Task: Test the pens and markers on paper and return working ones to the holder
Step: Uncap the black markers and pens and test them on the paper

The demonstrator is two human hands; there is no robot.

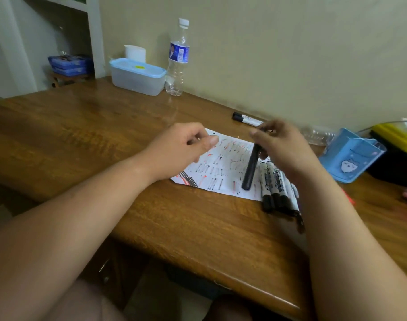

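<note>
Head view: right hand (pixel 284 148) around a black marker (pixel 251 170); left hand (pixel 180 152) curled over paper (pixel 223 179), contents unclear.

A plain beige wall (pixel 290 54) fills the upper right of the frame, evenly and softly lit. Below it a glossy brown wooden table (pixel 93 126) runs diagonally across the middle, its grain catching pale reflections. At upper left stands a white shelving unit (pixel 93 31), with a low wooden stand (pixel 65 78) beside it. Pale floor (pixel 165 297) shows under the table at bottom centre.
</note>
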